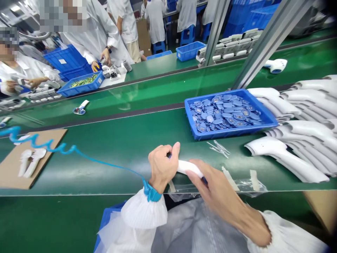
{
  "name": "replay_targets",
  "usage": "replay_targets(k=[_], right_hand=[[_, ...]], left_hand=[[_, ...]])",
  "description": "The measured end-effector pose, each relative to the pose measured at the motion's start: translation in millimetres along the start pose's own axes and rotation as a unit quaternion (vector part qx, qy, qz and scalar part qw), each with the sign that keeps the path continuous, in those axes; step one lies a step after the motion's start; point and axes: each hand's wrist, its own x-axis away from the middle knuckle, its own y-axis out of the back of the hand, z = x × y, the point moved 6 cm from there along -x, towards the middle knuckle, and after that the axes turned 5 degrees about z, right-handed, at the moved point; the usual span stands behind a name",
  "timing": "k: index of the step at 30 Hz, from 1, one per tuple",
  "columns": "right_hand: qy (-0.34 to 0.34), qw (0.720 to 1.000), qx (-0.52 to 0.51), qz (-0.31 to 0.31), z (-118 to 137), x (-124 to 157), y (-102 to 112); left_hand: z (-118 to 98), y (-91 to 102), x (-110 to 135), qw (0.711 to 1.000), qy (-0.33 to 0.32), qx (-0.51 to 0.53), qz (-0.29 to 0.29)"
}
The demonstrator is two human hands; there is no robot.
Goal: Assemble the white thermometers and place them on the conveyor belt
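Between my two hands, over the near edge of the green bench, is a white curved plastic housing [191,168]. My left hand [163,165] is closed round its left end, thumb pointing up, and hides most of that end. On the right end, my right hand [210,182] grips with the thumb in front and the fingers behind. A bit of dark blue shows beside each hand; I cannot make out what part it is. A blue wrist strap [152,193] with a coiled cord [52,146] sits on my left wrist.
A blue tray [234,133] of small blue parts stands ahead, right of centre. White housing shells [268,146] are stacked at right. Cardboard [50,140] with two white pieces lies left. Beyond runs a green conveyor [147,91]; co-workers sit and stand across it. A metal post [252,59] rises at right.
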Motion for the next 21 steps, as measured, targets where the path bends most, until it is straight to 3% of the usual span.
replay_targets(k=[2, 4, 5, 6, 7, 9, 11, 13, 17, 19, 21], right_hand=[[-0.153, 0.98, -0.125, 0.019, -17.7, -4.8, -0.6], [-0.284, 0.919, -0.263, 0.079, -28.3, -4.5, -11.8], [-0.315, 0.892, -0.304, 0.115, -28.3, -4.3, -18.5], [-0.314, 0.886, -0.311, 0.141, -25.8, -5.7, -22.9], [-0.285, 0.904, -0.282, 0.148, -22.1, -8.8, -24.1], [-0.174, 0.967, -0.144, 0.116, -11.0, -16.6, -20.8], [-0.056, 0.996, -0.003, 0.076, 2.1, -20.6, -20.6], [-0.001, 0.995, 0.074, 0.064, 6.8, -22.0, -26.8], [0.017, 0.994, 0.108, 0.017, 3.8, -24.4, -32.9], [0.015, 0.995, 0.097, 0.014, 1.6, -22.1, -31.7], [0.005, 0.997, 0.079, 0.019, -3.6, -15.8, -22.9]], left_hand=[[0.8, 5.2, 4.0, 0.998, 0.005, 0.053, 0.028], [7.0, 10.7, 8.4, 0.993, 0.032, 0.116, -0.008], [13.6, 11.8, 10.2, 0.988, 0.062, 0.139, -0.042], [21.6, 10.8, 11.5, 0.98, 0.099, 0.152, -0.076], [29.3, 7.9, 11.6, 0.973, 0.133, 0.159, -0.103], [41.3, -2.8, 7.1, 0.964, 0.175, 0.166, -0.114], [47.6, -13.2, -1.7, 0.963, 0.188, 0.165, -0.101], [48.8, -17.0, -9.7, 0.969, 0.188, 0.122, -0.108], [37.2, -17.3, -19.9, 0.983, 0.145, 0.017, -0.109], [29.9, -16.4, -22.4, 0.993, 0.097, -0.001, -0.061], [27.6, -12.6, -24.0, 0.998, 0.047, -0.024, 0.035]])
